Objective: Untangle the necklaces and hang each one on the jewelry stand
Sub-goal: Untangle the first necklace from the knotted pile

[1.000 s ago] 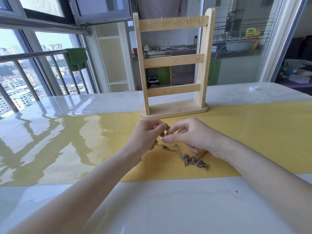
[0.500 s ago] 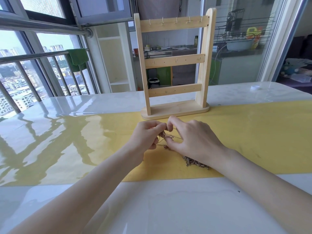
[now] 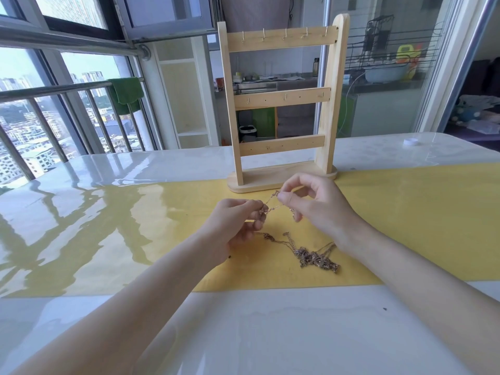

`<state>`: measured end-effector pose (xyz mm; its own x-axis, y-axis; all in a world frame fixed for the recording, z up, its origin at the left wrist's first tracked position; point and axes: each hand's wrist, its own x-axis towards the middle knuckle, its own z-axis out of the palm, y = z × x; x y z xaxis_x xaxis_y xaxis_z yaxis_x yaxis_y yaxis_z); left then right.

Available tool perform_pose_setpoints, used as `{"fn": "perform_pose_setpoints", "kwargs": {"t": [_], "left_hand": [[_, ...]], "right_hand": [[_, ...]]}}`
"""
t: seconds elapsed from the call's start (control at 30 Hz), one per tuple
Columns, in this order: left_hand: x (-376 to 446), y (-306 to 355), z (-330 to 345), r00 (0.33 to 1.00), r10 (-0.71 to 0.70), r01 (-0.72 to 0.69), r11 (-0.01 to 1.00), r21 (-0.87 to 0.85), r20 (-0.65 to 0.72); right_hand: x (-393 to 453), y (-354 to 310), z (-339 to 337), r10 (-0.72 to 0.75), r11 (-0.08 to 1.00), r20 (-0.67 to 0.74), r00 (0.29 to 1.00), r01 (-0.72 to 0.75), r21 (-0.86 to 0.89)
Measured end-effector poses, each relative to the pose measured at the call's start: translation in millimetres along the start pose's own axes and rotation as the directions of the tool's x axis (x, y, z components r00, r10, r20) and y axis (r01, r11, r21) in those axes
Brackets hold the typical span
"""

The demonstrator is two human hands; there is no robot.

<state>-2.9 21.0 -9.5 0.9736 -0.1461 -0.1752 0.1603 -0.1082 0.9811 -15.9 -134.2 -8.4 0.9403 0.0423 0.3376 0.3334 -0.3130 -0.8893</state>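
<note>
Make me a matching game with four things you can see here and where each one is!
Things:
1. tangled gold necklace pile
2. tall wooden jewelry stand
3. green towel
4. small white cap

Places:
A. draped over the balcony railing
B. far right on the white table
C. upright behind both hands
D. lying on the yellow mat

Pairs: 1-D, 2-C, 3-A, 4-B

The right hand (image 3: 315, 204) has lifted off the yellow mat (image 3: 405, 212) and drawn away from the left hand (image 3: 238, 223), and a short run of chain (image 3: 272, 205) now stretches taut between the two pinches. The tangled necklaces (image 3: 315, 257), covered half a second ago, lie exposed below the right wrist.
</note>
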Motion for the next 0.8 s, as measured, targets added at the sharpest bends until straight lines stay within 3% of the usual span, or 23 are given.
{"fn": "perform_pose_setpoints", "kwargs": {"t": [0.23,0.43,0.63,0.8], "left_hand": [[-0.2,1.8,-0.8,0.995,-0.045,0.053,0.994,-0.094,0.086],[-0.8,1.7,-0.1,0.963,0.047,-0.005,0.988,-0.156,0.267],[1.3,-2.8,3.3,0.959,0.154,-0.152,0.988,-0.025,0.237],[1.1,-3.5,3.5,0.961,0.203,-0.205,0.979,-0.013,0.187]], "right_hand": [[-0.3,-4.0,-3.1,0.127,0.926,0.078,0.989,-0.147,0.349],[0.1,-7.2,-5.9,0.166,0.88,0.054,0.985,-0.173,0.443],[1.5,-6.4,-7.3,0.2,0.841,0.065,0.978,-0.206,0.5],[1.6,-6.4,-8.2,0.216,0.806,0.08,0.973,-0.224,0.547]]}}
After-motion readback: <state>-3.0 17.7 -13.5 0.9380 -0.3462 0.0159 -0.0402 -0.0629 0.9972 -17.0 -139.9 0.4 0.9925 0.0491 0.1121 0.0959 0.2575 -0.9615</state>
